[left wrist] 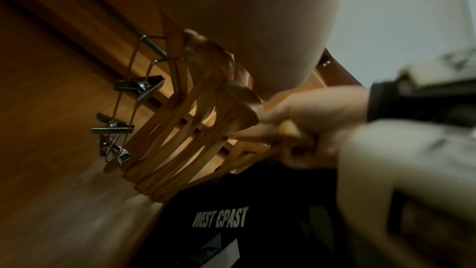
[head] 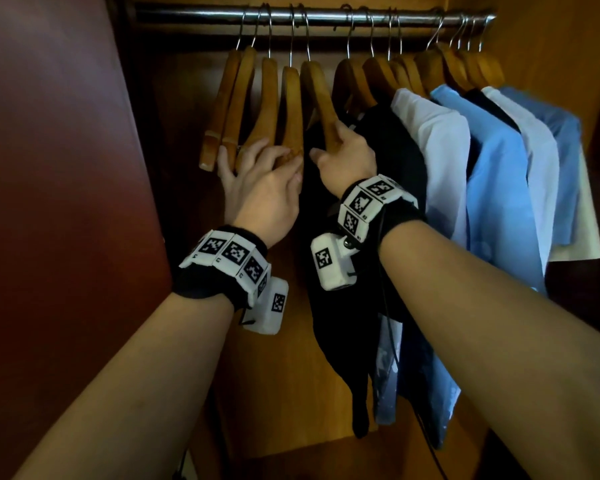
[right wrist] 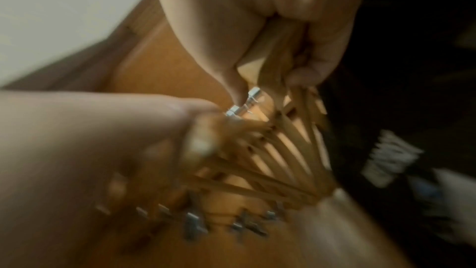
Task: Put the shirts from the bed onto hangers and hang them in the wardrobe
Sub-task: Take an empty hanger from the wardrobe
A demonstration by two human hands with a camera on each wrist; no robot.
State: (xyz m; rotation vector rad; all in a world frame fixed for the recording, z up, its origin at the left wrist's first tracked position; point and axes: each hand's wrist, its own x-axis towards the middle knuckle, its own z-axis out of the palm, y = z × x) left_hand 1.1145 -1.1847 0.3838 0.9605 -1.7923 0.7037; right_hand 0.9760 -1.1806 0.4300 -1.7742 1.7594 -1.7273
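Picking a hanger: right hand [head: 347, 155] clamps the wooden hanger [head: 321, 102] at twelve o'clock, left hand [head: 264, 181] spreads flat against its neighbours; next, unhook it from the rail [head: 312, 17].

From head height we look forward and slightly down into the brown wooden wardrobe [head: 326, 393], its steel rail [head: 312, 16] near the top edge. Our wrist cameras sit very close beneath the bare wooden hangers [left wrist: 180, 140], looking up; both catch this cluster [right wrist: 283, 160] and the black printed shirt [left wrist: 244, 231].
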